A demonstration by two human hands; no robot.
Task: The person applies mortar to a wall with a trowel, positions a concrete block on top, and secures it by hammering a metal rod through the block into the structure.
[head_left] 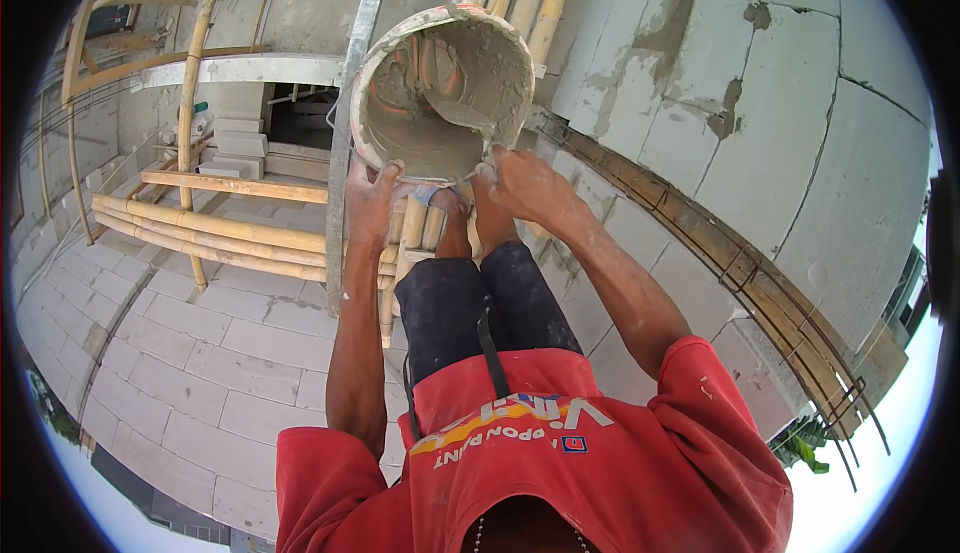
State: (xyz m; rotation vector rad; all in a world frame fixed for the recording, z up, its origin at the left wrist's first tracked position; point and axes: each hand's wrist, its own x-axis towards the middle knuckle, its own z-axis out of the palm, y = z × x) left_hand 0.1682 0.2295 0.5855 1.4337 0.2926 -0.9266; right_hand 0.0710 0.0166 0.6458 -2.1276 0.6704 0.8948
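A mortar-caked bucket [362,103] is tipped so that its mouth faces me. Wet grey mortar [425,153] lies along its lower side and coats the inner walls. My left hand [372,198] grips the near left edge of the rim, thumb over the lip. At the near right of the rim, my right hand [525,183] is closed round the handle of a trowel [465,115]. The trowel's smeared blade reaches into the bucket, above the mortar. My right fingers hide most of the handle.
Bamboo poles [545,8] run beneath the bucket and my feet. A pale block wall [800,143] rises on the right, with a timber-sided beam [735,258] and protruding bars along it. Bamboo rails [215,228], stacked blocks [240,143] and a metal upright [362,13] stand left.
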